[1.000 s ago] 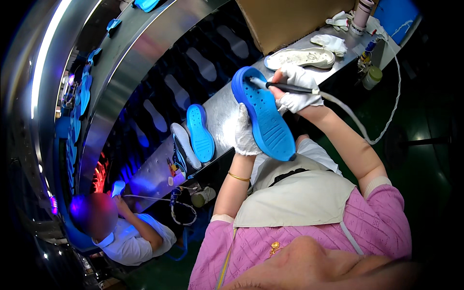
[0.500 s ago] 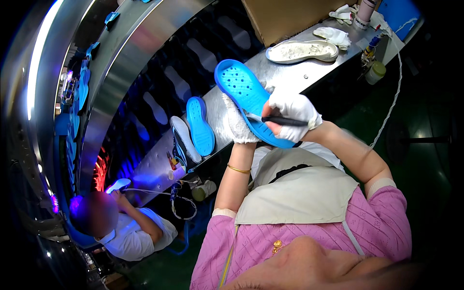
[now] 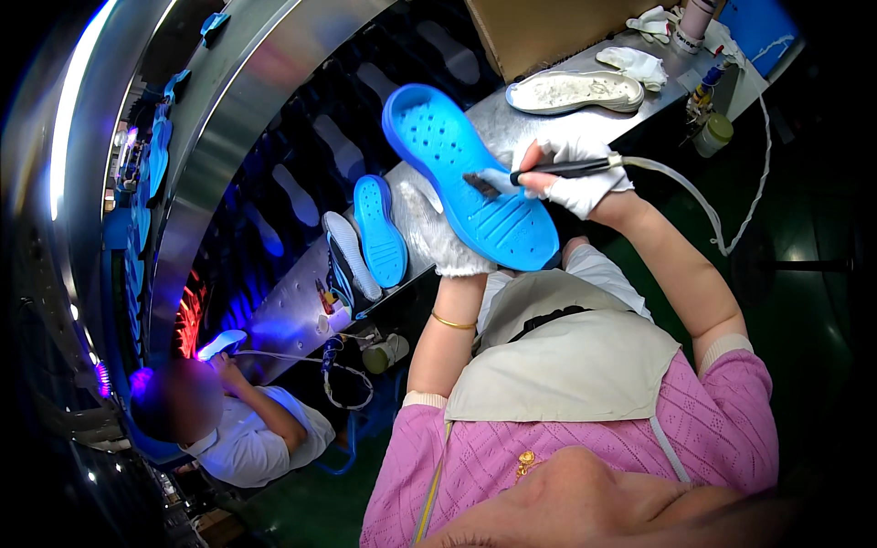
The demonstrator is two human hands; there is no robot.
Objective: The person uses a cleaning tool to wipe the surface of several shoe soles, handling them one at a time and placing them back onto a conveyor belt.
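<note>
My left hand (image 3: 436, 230), in a white knit glove, grips a bright blue shoe sole (image 3: 449, 151) from beneath and along its left edge. The sole is tilted, its inner face with small holes and ridges turned up. My right hand (image 3: 585, 183), in a white glove with bare fingertips, pinches a black-handled brush (image 3: 568, 169) with a pale hose running from its rear end. The brush's dark bristles lie on the middle of the sole. Left of my left hand, a second blue sole (image 3: 381, 233) and a dark shoe upper with a grey bottom (image 3: 350, 251) rest on the metal ledge.
A white shoe-shaped piece (image 3: 574, 94) and spare white gloves (image 3: 632, 66) lie on the ledge (image 3: 498, 114) at the back. Dark conveyor (image 3: 320, 100) with soles runs behind. A co-worker (image 3: 260, 434) sits lower left, holding a blue sole. A looping hose (image 3: 760, 196) hangs at right.
The sole has moved slightly up and left and is turned more face-on. My right hand has shifted up and right, the brush now level with its hose showing.
</note>
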